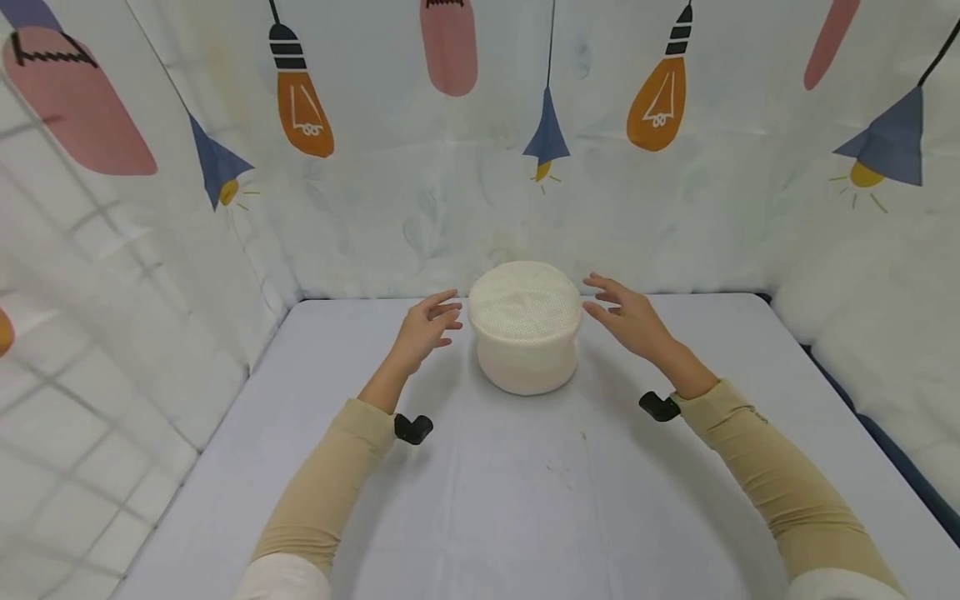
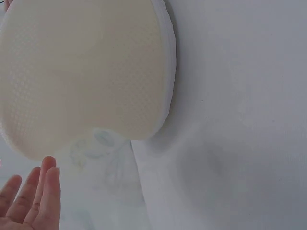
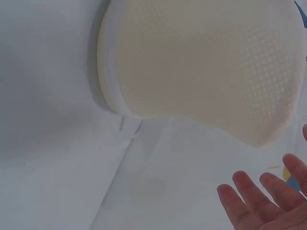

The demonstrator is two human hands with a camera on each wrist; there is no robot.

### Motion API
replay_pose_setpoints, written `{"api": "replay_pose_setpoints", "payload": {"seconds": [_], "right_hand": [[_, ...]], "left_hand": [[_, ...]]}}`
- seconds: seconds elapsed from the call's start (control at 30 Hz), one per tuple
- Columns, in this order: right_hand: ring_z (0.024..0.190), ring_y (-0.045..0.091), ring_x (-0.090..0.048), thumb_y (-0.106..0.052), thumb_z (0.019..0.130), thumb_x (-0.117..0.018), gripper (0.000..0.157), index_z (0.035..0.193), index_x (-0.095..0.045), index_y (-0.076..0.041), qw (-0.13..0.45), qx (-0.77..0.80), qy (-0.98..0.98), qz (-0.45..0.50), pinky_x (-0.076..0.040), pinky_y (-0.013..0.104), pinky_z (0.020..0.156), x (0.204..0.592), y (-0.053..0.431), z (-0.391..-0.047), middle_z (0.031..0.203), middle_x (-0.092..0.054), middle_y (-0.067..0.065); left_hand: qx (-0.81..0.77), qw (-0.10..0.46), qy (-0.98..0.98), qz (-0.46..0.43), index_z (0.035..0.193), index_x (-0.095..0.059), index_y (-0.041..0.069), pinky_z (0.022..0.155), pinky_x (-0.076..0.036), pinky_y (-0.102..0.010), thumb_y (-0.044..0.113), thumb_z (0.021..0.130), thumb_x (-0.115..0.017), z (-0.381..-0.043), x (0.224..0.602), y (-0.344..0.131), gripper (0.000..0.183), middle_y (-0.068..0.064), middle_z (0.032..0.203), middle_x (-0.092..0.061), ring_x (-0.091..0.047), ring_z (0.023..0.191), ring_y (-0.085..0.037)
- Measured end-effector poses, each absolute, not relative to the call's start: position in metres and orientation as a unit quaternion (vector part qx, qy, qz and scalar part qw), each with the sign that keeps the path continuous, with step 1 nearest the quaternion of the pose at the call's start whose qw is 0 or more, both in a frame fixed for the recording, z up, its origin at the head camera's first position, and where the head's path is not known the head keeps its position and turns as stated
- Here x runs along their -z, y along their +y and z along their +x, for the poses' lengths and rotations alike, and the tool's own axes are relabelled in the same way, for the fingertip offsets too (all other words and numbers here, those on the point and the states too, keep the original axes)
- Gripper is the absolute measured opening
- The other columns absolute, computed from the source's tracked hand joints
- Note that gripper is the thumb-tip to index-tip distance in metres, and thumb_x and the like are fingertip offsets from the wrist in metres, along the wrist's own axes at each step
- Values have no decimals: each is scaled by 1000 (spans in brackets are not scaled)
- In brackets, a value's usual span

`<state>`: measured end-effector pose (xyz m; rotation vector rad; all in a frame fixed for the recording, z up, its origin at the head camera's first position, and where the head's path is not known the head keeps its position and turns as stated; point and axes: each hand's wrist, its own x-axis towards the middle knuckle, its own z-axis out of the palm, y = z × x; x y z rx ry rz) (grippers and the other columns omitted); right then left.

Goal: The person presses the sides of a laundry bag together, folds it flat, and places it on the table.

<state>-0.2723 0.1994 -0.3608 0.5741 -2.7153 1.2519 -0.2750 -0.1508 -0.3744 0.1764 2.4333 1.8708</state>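
A cream-white, round mesh-textured thing (image 1: 527,333), wide on top with a pinched-in waist, stands on the table near its far edge. My left hand (image 1: 429,329) is held up just left of it, fingers spread and relaxed, with nothing in them. On the other side my right hand (image 1: 626,315) faces it in the same way, fingers loosely extended and bare. In the left wrist view the mesh side of the round thing (image 2: 91,72) fills the upper left above my fingertips. The right wrist view has its curved side (image 3: 201,62) above my fingers.
The table (image 1: 510,500) is covered in a pale cloth. Close behind it hangs a white curtain (image 1: 450,200) printed with lamps and bulbs, which also runs along the left. White padded fabric (image 1: 892,350) lies along the right edge. Black wrist cameras (image 1: 413,429) sit at both cuffs.
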Motion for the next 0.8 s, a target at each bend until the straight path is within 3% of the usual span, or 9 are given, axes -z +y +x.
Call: {"api": "replay_pose_setpoints", "payload": {"seconds": [0.37, 0.6, 0.8], "right_hand": [[128, 41, -57, -23, 105, -61, 51, 151, -49, -4, 46, -419, -893, 160, -49, 60, 99, 357, 193, -277, 155, -46, 19], [112, 41, -66, -21, 105, -61, 50, 151, -49, -3, 27, -444, -884, 148, -55, 50, 91, 358, 193, -282, 150, -51, 22], [122, 39, -61, -14, 104, -61, 52, 151, -45, 2, -10, -483, -863, 150, -57, 44, 91, 353, 188, -289, 154, -46, 21]], "left_hand": [[-668, 59, 741, 25, 156, -41, 9, 97, -54, -45, 15, 108, -55, -277, 373, -144, 51, -18, 148, -54, -62, 123, -38], [-687, 77, 723, 13, 156, -42, 8, 96, -55, -41, 13, 107, -56, -280, 373, -139, 51, -17, 147, -55, -60, 124, -39], [-701, 78, 708, 0, 155, -43, 9, 94, -56, -35, 14, 106, -59, -281, 373, -138, 52, -17, 148, -54, -65, 115, -31]]}}
